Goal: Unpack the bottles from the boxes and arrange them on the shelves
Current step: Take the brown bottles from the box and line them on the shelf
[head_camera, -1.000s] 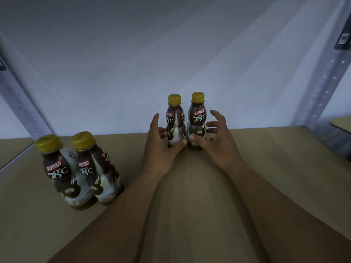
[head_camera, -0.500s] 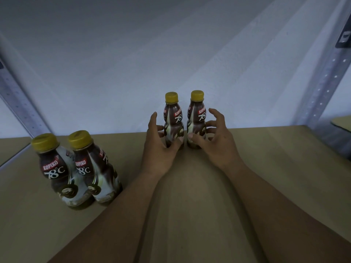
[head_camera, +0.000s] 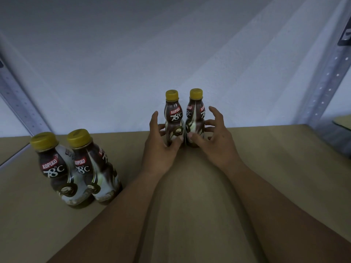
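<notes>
Left hand is seen half closed round the left rear bottle; thumb is pressed on the lower front of the label, the other fingers are curled round the bottle's left side, index finger is raised and nearly straight, clear of the bottle; right hand is seen loosely cupped on the right rear bottle; thumb is laid against the lower front, middle fingers are touching the waist on the right side, index finger is lifted and bent, apart from the label; a light hold is shown, not a tight one. Both rear bottles are stood upright on the shelf, touching each other side by side, close to the back wall, between the two hands; yellow caps and brown-and-white labels are seen; "KOPIKO 78°C" is faced forward on the left one, while the right one's print is turned aside. Two more bottles are stood near the front left of the shelf, well apart from the hands: outer front bottle and inner front bottle, touching each other, labels faced forward; both appear tilted by the wide lens. Perforated metal uprights are seen at the left edge and right edge of the shelf; both bare forearms are stretched over the board.
</notes>
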Motion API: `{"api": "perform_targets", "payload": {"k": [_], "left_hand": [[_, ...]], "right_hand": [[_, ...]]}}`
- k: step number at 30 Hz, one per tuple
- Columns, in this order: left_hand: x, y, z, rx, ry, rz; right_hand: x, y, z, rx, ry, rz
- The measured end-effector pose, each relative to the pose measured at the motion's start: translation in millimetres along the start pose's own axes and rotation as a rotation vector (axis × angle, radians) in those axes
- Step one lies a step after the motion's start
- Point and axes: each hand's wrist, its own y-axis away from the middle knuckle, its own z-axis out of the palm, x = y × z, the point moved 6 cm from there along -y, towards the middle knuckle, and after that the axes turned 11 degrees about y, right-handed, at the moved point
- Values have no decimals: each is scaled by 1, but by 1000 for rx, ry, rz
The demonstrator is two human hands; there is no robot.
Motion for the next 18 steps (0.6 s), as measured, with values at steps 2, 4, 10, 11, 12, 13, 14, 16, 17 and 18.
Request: {"api": "perform_targets", "payload": {"k": [2, 4, 10, 11, 12, 13, 14, 16, 17, 18], "left_hand": [[-1, -1, 0, 16, -19, 3], [-2, -3, 3, 9, -38, 1], [-1, -5, 5, -7, -53, 11], [-1, -5, 4, -7, -48, 9], [-1, -4, 4, -6, -42, 5], [0, -4, 3, -3, -36, -1], [0, -3, 3, -1, -32, -7], [0, -3, 2, -5, -29, -12], [-1, -3, 2, -7, -29, -12], [-1, -3, 3, -8, -29, -11]], "right_hand": [[1, -1, 1, 5, 23, 1], [1, -2, 3, -8, 37, 3], [0, -1, 4, -33, 33, -3], [0, -1, 3, -36, 24, 2], [0, -1, 3, -42, 20, 7], [0, -1, 3, -50, 18, 10], [-1, 0, 3, -58, 13, 11], [-2, 0, 3, -71, 6, 12], [-2, 1, 3, -79, 7, 11], [-2, 1, 3, -87, 13, 9]]}}
